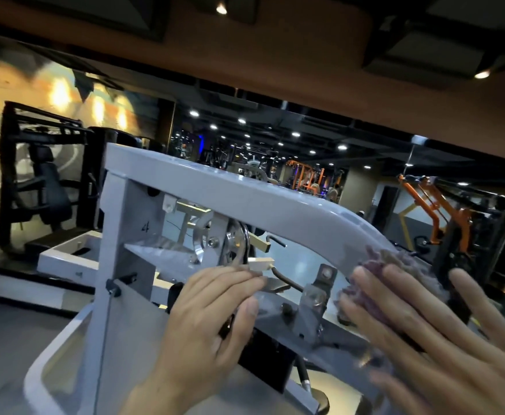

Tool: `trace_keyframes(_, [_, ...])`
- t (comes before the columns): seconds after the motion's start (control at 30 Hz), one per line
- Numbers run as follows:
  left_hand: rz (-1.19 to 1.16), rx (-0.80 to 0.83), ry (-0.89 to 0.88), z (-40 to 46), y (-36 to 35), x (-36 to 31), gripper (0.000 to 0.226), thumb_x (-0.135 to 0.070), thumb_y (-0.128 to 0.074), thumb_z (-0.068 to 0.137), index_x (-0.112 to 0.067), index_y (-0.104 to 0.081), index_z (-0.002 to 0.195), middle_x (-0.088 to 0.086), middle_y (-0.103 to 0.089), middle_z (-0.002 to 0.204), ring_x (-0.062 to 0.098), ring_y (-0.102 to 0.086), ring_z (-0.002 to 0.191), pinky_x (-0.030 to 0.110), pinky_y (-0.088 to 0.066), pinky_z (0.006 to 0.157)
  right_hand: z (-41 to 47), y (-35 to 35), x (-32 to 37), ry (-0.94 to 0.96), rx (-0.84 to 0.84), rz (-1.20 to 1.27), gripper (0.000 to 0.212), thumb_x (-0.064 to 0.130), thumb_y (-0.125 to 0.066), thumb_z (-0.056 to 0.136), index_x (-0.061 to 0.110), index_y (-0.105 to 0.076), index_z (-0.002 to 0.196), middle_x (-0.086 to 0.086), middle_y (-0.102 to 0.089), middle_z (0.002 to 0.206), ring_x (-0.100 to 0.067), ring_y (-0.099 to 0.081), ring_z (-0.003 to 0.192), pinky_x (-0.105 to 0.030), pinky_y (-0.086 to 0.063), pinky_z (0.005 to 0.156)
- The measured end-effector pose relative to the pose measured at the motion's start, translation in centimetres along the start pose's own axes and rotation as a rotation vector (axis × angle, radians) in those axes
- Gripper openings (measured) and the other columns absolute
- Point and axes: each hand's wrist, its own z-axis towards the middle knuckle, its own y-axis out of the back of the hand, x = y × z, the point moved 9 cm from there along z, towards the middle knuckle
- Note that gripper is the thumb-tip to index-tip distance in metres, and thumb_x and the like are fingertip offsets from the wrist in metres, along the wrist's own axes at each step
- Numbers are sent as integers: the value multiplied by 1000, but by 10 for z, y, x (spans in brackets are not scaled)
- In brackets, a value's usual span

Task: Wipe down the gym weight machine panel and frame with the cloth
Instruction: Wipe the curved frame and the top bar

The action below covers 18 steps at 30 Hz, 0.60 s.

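Roughly mid-job, by my read. My right hand (434, 319) has the purple cloth (377, 283) pressed flat against the lower end of the curved grey frame tube (245, 190), fingers straight and spread, so it pushes the cloth and doesn't clutch it; hand and cloth are motion-blurred. My left hand (212, 319) is just below the tube's middle, thumb and fingers loosely curled over the edge of the clear panel (167, 247) near the pulley wheel (236, 241); whether it actually grips that edge or only rests there, I cannot tell. Hands are apart, either side of the bolted bracket (320, 292). The tube's upper run, from the bend back to the corner post (119, 235), shines evenly, but gloss can't tell me whether it's wiped. Looks left to do: the post, the clear panel face, the bracket area, and the lower white frame (50, 348) below the post. No streaks or residue visible to judge by.
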Motion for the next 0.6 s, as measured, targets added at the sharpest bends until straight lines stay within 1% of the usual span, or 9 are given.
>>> trace_keyframes(0.1, [21, 14, 37, -7, 7, -3, 31, -28, -50, 102, -21, -75, 118, -18, -69, 121, 4, -59, 124, 29, -43, 105, 26, 16, 5, 26, -65, 31, 65, 54, -32, 104, 17, -38, 158, -4, -24, 169, -22, -21, 156, -58, -16, 123])
trace_keyframes(0.17, [31, 18, 45, -13, 11, -7, 32, -30, -48, 104, -22, -75, 118, -19, -69, 123, 5, -60, 124, 32, -45, 103, 52, 24, 9, 16, -74, 93, 66, 52, -34, 102, 15, -39, 156, -5, -20, 170, -22, -17, 157, -58, -16, 124])
trace_keyframes(0.27, [54, 40, 51, -21, 13, -12, 34, -32, -46, 105, -21, -76, 118, -19, -68, 123, 6, -60, 124, 35, -47, 101, 67, 23, 11, 19, -54, 134, 64, 51, -36, 101, 17, -40, 156, -5, -17, 170, -22, -13, 158, -59, -15, 124])
trace_keyframes(0.33, [57, 65, 64, -23, 14, -10, 34, -32, -47, 105, -22, -75, 120, -20, -68, 124, 6, -60, 125, 35, -46, 101, 55, 21, 7, 12, -58, 131, 65, 50, -36, 101, 18, -38, 157, -5, -17, 170, -23, -15, 158, -60, -17, 123])
trace_keyframes(0.43, [45, 67, 63, -19, 16, -6, 33, -32, -47, 104, -23, -74, 121, -21, -67, 125, 6, -59, 125, 31, -44, 103, 27, 19, 1, 3, -65, 61, 67, 50, -39, 99, 19, -36, 158, -5, -21, 170, -23, -19, 157, -62, -19, 121])
trace_keyframes(0.6, [10, 46, 60, -11, 21, 9, 32, -31, -49, 103, -24, -74, 120, -20, -67, 124, 1, -57, 126, 25, -41, 107, 16, 13, -2, -3, -54, -30, 67, 52, -38, 99, 24, -32, 160, -4, -24, 169, -24, -20, 157, -60, -14, 123])
